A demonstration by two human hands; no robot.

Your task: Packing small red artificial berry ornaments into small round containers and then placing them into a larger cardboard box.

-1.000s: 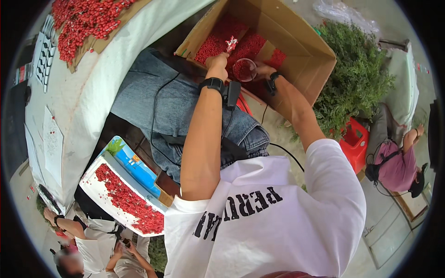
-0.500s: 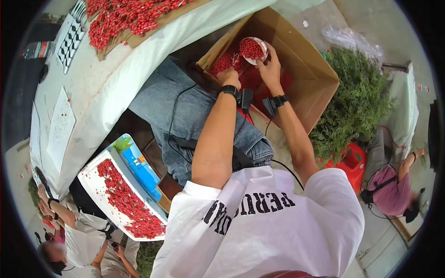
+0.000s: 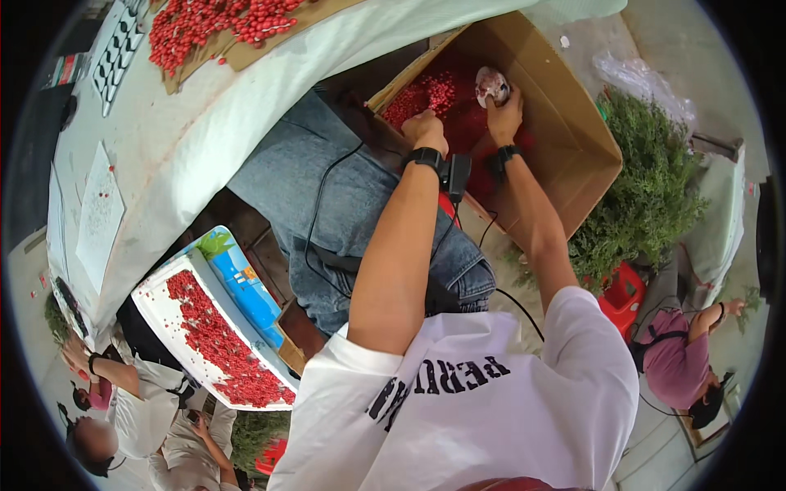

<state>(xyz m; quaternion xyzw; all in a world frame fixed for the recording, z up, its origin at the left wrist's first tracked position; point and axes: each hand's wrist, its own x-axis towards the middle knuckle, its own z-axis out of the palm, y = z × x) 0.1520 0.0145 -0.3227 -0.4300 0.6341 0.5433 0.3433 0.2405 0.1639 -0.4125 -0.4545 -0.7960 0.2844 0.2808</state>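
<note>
At the open cardboard box (image 3: 585,155), my left hand (image 3: 424,131) is closed, with a bunch of small red berries (image 3: 422,96) fanning out just beyond its fingers. Their stems are hidden by the hand. My right hand (image 3: 506,116) grips a small round cup (image 3: 492,85), white with red stains, deeper in the box. No heap of berries shows in the cup from this angle. Red material covers part of the box floor under both hands.
A white foam tray (image 3: 155,293) with loose red berries stands at left beside a blue carton (image 3: 246,286). More berries (image 3: 221,29) lie on the cloth-covered table (image 3: 164,172). Green foliage (image 3: 643,188) and a red stool (image 3: 624,299) are at right. Other people sit on both sides.
The cup, which showed a full heap of red berries, has turned in my right hand and moved right; the heap no longer shows. My left hand stays by the berries.
</note>
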